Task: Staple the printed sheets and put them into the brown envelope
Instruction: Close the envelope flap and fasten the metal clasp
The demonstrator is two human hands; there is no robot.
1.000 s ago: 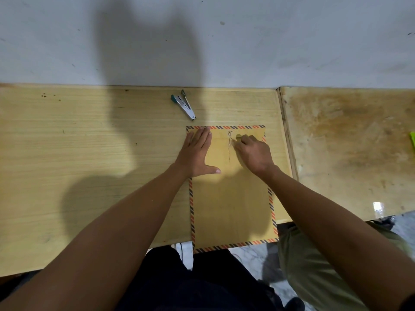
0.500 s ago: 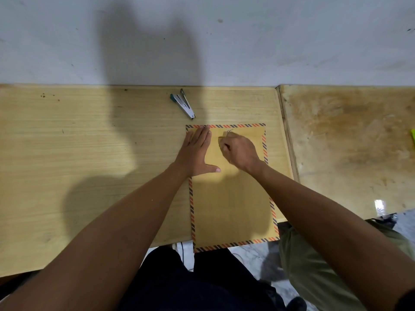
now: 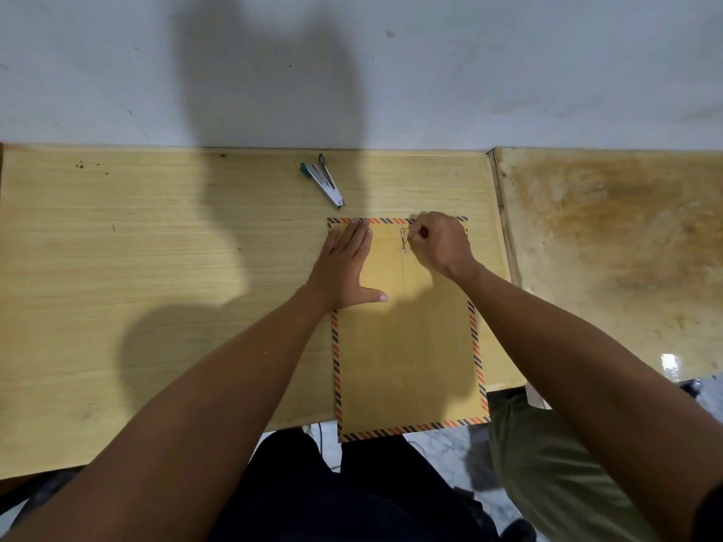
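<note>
The printed sheets cannot be seen anywhere. The left hand (image 3: 344,267) covers a part of the brown envelope (image 3: 407,346) at its far-left corner, and the right hand (image 3: 440,244) hides the far-right corner. The small closure (image 3: 404,239) at the fingertips is too small to tell. The bench (image 3: 156,267) is cut off at the left edge.

Matt brown paper envelope (image 3: 407,346) with striped printed border lies under both hands; beyond the left hand (image 3: 344,264), a stapler (image 3: 324,181) (bright metal, teal plastic) rests on pale, smooth wood-grain worktop (image 3: 156,267).
</note>
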